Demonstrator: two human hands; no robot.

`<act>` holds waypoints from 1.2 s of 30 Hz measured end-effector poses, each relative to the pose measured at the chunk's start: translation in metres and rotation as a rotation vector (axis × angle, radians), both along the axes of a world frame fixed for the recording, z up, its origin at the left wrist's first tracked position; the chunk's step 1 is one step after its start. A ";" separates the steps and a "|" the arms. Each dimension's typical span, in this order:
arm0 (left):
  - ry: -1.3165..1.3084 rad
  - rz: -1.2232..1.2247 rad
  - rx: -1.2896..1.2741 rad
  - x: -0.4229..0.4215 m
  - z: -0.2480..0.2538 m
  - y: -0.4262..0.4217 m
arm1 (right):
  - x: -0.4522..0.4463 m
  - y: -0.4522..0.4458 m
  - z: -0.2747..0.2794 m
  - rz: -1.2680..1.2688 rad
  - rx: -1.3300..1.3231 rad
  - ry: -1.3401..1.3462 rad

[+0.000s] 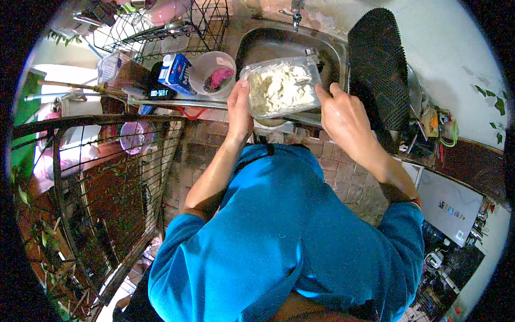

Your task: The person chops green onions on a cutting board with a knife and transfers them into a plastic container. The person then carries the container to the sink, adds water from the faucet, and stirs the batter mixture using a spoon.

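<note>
A clear rectangular plastic container with a pale, creamy, lumpy food inside is held tilted over the front edge of the sink. My left hand grips its left side, thumb on the rim. At the right side of the container is my right hand, fingers curled and the index finger pointing toward the food. A greyish shape, perhaps part of a utensil, shows in the food near that fingertip; what the curled fingers hold is hidden.
Behind the container lies a metal sink with a tap. To the left stand a translucent tub with something pink in it, a blue carton and a wire rack. A dark spiky mat leans at right; a metal railing stands left.
</note>
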State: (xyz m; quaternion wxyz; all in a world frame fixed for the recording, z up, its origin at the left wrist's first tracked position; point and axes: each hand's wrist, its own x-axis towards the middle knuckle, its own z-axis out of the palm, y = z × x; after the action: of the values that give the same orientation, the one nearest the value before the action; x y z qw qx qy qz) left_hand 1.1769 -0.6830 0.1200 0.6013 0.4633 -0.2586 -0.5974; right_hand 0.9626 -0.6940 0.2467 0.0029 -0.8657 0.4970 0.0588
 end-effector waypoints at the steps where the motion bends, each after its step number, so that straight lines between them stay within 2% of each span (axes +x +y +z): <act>1: 0.002 0.000 0.001 0.000 0.001 0.001 | 0.005 0.002 0.006 -0.015 -0.002 -0.044; 3: -0.030 0.005 -0.033 -0.002 0.004 0.002 | 0.008 0.001 0.004 -0.033 -0.004 -0.087; 5: 0.010 -0.007 -0.024 -0.001 0.002 0.000 | 0.007 -0.009 -0.011 0.054 -0.174 -0.083; 6: 0.047 -0.014 -0.017 -0.001 0.002 -0.001 | 0.007 -0.011 -0.014 0.053 -0.176 -0.083; 9: -0.029 0.045 -0.003 -0.003 0.007 -0.002 | 0.001 -0.014 -0.015 0.011 -0.149 -0.042; 11: -0.051 0.043 -0.006 -0.002 0.007 -0.001 | -0.003 -0.015 -0.012 -0.016 -0.010 0.014; 15: -0.085 0.048 -0.013 0.000 0.001 -0.001 | -0.004 -0.009 0.007 0.053 0.041 -0.056; 17: -0.081 0.071 -0.037 -0.003 0.006 0.002 | 0.005 -0.003 0.017 0.001 -0.100 -0.053; 24: 0.030 0.082 -0.088 -0.005 0.002 -0.002 | 0.021 -0.022 -0.009 0.005 -0.192 0.095; 27: 0.016 0.098 -0.087 -0.008 -0.003 -0.001 | 0.022 -0.016 -0.008 0.012 -0.105 0.143; 29: 0.026 0.121 -0.083 -0.011 -0.006 -0.001 | 0.021 -0.016 0.001 0.102 0.006 0.078; 33: 0.049 0.179 -0.043 -0.014 -0.006 0.000 | 0.018 -0.018 0.013 0.129 0.046 0.029; 35: 0.029 0.186 -0.045 -0.014 -0.001 0.000 | 0.015 -0.026 0.022 0.108 0.207 0.081; 36: 0.007 0.187 -0.049 -0.015 0.000 0.001 | 0.016 -0.027 0.025 0.054 0.159 0.092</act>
State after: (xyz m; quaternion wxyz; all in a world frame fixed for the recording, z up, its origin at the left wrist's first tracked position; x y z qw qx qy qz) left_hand 1.1620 -0.6816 0.1203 0.6665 0.4687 -0.2266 -0.5337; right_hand 0.9785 -0.7213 0.2722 0.0471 -0.8721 0.4671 0.1379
